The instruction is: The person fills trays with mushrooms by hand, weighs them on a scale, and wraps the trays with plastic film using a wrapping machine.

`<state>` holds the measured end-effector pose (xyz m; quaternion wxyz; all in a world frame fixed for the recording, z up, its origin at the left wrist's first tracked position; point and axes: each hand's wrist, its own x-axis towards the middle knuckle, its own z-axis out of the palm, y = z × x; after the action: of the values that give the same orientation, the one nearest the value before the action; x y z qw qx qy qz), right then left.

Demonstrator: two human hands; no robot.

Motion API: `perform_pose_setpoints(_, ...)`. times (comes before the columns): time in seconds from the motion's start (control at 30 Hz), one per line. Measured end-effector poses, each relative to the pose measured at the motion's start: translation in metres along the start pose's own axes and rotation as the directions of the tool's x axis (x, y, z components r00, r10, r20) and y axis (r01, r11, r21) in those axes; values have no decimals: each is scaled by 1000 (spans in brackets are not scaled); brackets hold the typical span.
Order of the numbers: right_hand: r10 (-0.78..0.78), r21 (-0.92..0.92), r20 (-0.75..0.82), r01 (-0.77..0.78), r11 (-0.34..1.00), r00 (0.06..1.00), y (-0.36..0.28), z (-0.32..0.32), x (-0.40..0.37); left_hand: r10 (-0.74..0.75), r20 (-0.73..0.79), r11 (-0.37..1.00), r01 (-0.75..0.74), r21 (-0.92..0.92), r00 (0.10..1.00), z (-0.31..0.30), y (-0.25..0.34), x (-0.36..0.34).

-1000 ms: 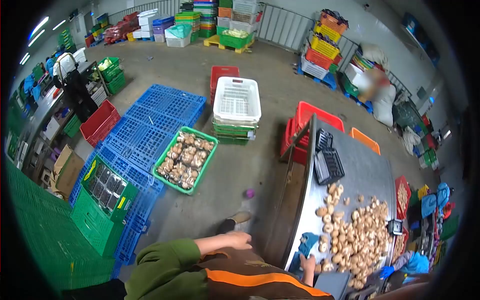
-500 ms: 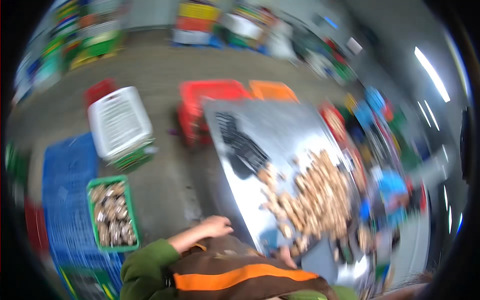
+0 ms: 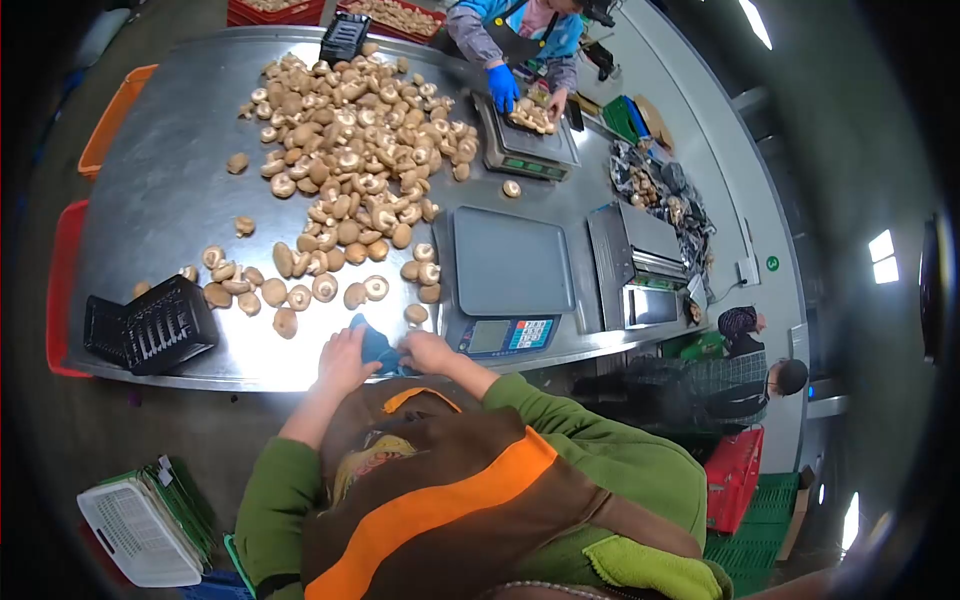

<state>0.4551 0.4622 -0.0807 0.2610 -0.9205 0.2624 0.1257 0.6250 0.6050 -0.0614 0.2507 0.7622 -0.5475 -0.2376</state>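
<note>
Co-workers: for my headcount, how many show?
3: a co-worker across the metal table, a person in plaid beyond its right end, another person alongside. More may be hidden.

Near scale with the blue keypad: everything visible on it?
The scale sits on the metal table. Grey rectangular pan, plastic-looking, rounded corners, raised rim, nothing on it. Front panel faces the wearer: greenish-grey display, reading illegible, beside a blue keypad with mostly pale keys. Loose mushrooms lie left of it; right hand is close by, contact unclear.
</note>
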Motion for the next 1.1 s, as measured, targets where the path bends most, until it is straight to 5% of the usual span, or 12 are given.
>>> perform_pose_setpoints(0.17, -140, 145, 209, 111, 983, 968, 2, -25, -3, 100, 314, 994, -107, 2, 944, 35, -15, 27)
perform_pose_setpoints(0.3, 7, 276, 268, -84, 958, 963, 15, -21, -3, 105, 465, 994, -92, -50, 879, 46, -22, 44)
perform_pose_setpoints(0.43, 240, 588, 16, -203, 783, 971, 7, -26, -12, 103, 551, 991, -41, -124, 828, 39, -30, 52)
perform_pose_setpoints(0.5, 572, 623, -166, -365, 692, 803, 3, -11, 1, 139, 470, 888, 100, -449, 872, 26, -45, 42)
perform_pose_setpoints(0.63, 757, 830, -294, -237, 505, 583, 8, 25, 47, -204, 531, 809, 447, -382, 823, -25, -53, 23)
perform_pose_setpoints(0.7, 810, 905, -232, -185, 382, 539, -2, 12, 77, -206, 434, 854, 378, -358, 877, -35, -77, 6)
perform_pose_setpoints(0.77, 696, 963, -239, 77, 257, 678, -26, -12, 108, -197, 368, 855, 343, -388, 909, -62, -91, -8)
perform_pose_setpoints(0.87, 432, 627, -567, 26, 779, 701, -82, -47, 136, -282, 248, 844, 362, -395, 927, -109, -99, -42)
perform_pose_setpoints(0.93, 253, 396, -652, 37, 917, 714, -123, -54, 150, -284, 125, 882, 310, -354, 951, -156, -100, -57)
perform_pose_setpoints(1.03, 8, 716, -64, 40, 697, 998, -202, -38, 168, -497, -77, 604, 281, -746, 864, -219, -111, -78)
perform_pose_setpoints(1.07, -120, 765, -89, 145, 627, 989, -223, -15, 181, -592, -231, 596, 226, -771, 772, -234, -125, -81)
perform_pose_setpoints(1.1, -98, 696, 115, -10, 718, 989, -253, -22, 186, -638, -411, 626, 127, -770, 652, -241, -146, -83)
